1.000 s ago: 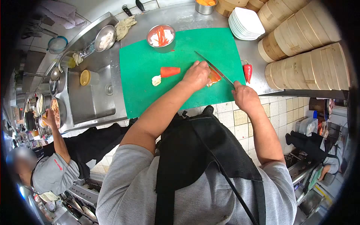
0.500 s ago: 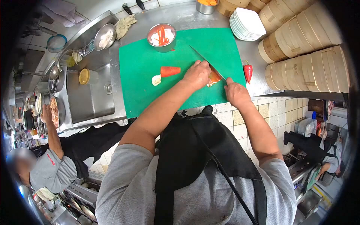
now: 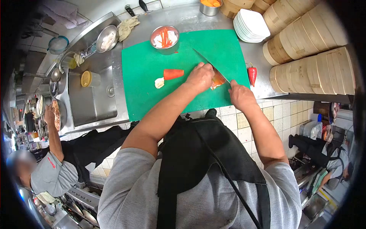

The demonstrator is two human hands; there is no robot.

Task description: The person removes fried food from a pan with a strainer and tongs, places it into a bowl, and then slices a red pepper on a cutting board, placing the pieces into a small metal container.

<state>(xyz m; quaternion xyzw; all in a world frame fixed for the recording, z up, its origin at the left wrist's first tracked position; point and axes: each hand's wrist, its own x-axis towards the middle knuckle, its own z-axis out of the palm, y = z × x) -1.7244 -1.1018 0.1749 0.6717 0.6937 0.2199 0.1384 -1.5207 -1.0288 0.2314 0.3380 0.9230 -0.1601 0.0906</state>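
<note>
Orange-red carrot piece (image 3: pixel 218 80) lies under the left hand (image 3: pixel 200 76), whose curled fingers press it onto the green cutting board (image 3: pixel 145 76). Right hand (image 3: pixel 239 95) has its fingers closed around the handle of one knife (image 3: pixel 207 63), blade running diagonally away to the upper left, just beside the left knuckles. A second carrot piece (image 3: pixel 173 73) lies crosswise nearby. One red chilli (image 3: pixel 252 74) rests on the steel desk (image 3: pixel 187 17).

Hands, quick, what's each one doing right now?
Left hand: closed, pressing down on the red pepper piece.
Right hand: closed around the knife handle.
</note>
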